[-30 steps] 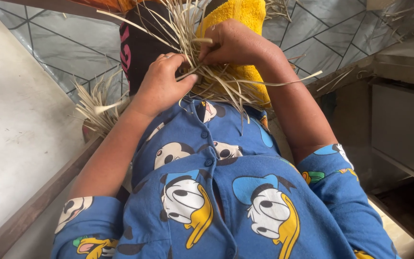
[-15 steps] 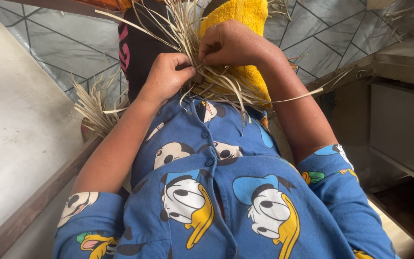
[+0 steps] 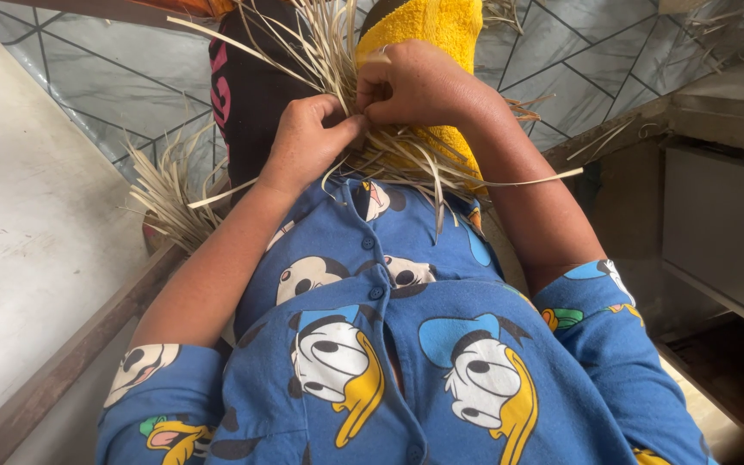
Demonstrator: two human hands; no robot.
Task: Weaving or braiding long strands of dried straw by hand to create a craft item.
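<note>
- My left hand (image 3: 307, 142): fingers curled in tight, thumb and fingertips pinching thin dry straw strips (image 3: 363, 95) at the point where they bunch together.
- My right hand (image 3: 415, 82): fingers also folded narrow, pinching the same strips from the other side. Both hands touch at the fingertips.
- The strips fan out from that pinch: long ones run up and left past the hands, shorter ones droop down over my blue cartoon-print shirt (image 3: 389, 344), and one long strand sticks out to the right.
- The bundle sits over my lap, resting against a yellow cloth (image 3: 437, 30) and a dark garment with pink print (image 3: 247, 95) just beside it.
- A second clump of loose strips (image 3: 170, 194) lies to my left, apart from the hands, near a wooden edge (image 3: 71, 366).
- Grey tiled floor (image 3: 604, 60) beyond.
</note>
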